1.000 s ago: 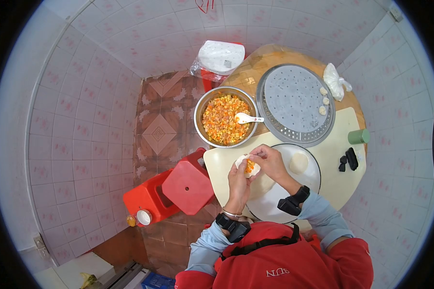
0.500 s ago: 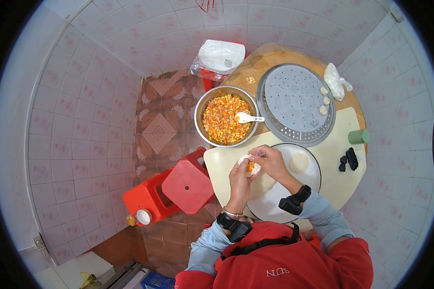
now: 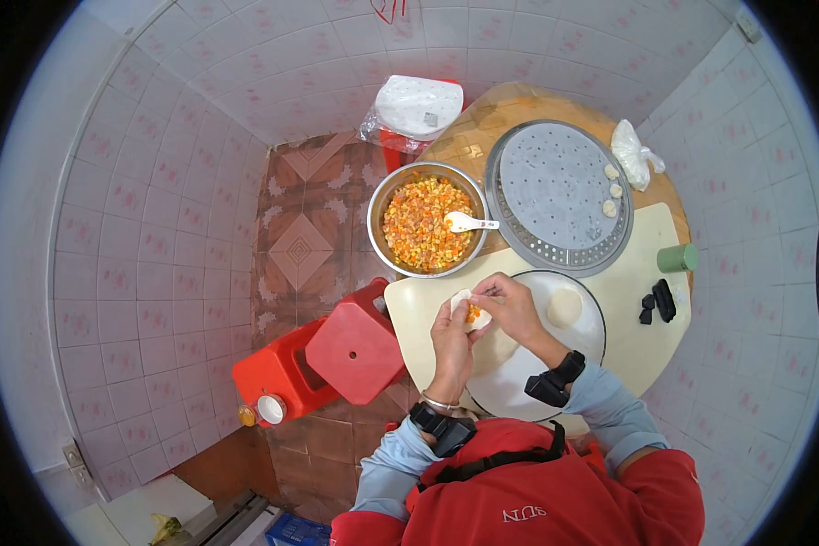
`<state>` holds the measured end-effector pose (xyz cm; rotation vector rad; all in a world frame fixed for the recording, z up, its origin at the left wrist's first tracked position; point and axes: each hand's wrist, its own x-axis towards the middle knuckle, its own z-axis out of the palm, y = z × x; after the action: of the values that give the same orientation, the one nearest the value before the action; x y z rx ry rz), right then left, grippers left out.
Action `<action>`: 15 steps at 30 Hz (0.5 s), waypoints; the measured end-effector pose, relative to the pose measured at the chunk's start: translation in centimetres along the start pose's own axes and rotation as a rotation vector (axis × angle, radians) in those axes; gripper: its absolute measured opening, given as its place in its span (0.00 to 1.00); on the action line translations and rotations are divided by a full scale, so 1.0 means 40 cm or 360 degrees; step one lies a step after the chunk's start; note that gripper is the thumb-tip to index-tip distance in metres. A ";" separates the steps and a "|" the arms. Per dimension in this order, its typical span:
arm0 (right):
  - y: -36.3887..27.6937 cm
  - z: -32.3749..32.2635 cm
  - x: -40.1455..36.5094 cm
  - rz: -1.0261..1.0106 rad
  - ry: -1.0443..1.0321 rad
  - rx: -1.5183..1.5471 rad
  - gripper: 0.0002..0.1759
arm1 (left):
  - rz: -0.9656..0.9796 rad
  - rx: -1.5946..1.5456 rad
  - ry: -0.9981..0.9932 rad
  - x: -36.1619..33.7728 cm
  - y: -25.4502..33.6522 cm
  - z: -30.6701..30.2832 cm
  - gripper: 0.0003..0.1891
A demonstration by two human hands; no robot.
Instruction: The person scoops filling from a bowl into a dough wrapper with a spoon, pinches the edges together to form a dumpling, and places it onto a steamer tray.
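Note:
A round dough wrapper (image 3: 462, 299) with orange and yellow filling in its middle rests in my left hand (image 3: 450, 344), whose fingers curl around it. My right hand (image 3: 510, 305) pinches the wrapper's upper right edge between thumb and fingertips. Below both hands lies a white dark-rimmed plate (image 3: 528, 391) with flat dough wrappers (image 3: 564, 308) on it, some partly covered by my right forearm. Just beyond my hands stands a steel bowl (image 3: 376, 238) of diced filling (image 3: 423, 223), and a white spoon (image 3: 473, 223) rests in it with its handle over the rim.
Right of the bowl, a perforated steamer tray (image 3: 555, 182) carries 3 small dough pieces (image 3: 609, 208). Further right are a knotted white bag (image 3: 630, 155), a green cylinder (image 3: 677, 258) and black objects (image 3: 663, 300). A red stool (image 3: 353, 350) and red container (image 3: 287, 373) stand left of the table.
My fingers have shifted slightly around the wrapper's edge, and the wrapper is tilted a little differently. Both hands stay in nearly the same place; the other things have not moved.

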<state>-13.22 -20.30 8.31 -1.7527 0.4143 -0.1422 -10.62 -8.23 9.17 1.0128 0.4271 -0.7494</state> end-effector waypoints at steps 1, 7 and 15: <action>-0.001 0.000 -0.001 0.0000 0.0000 0.0000 0.09 | 0.0014 0.0030 0.0001 0.000 -0.001 0.000 0.11; -0.003 -0.009 -0.003 0.0064 -0.0010 0.0108 0.11 | -0.0049 0.0128 -0.0060 0.001 0.000 -0.001 0.13; 0.013 -0.003 -0.008 0.0115 0.0046 0.0125 0.08 | -0.0049 0.0192 -0.0072 -0.002 0.000 -0.003 0.13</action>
<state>-13.67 -20.36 7.86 -1.6581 0.4864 -0.1308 -10.69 -8.07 9.16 1.1020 0.3626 -0.8318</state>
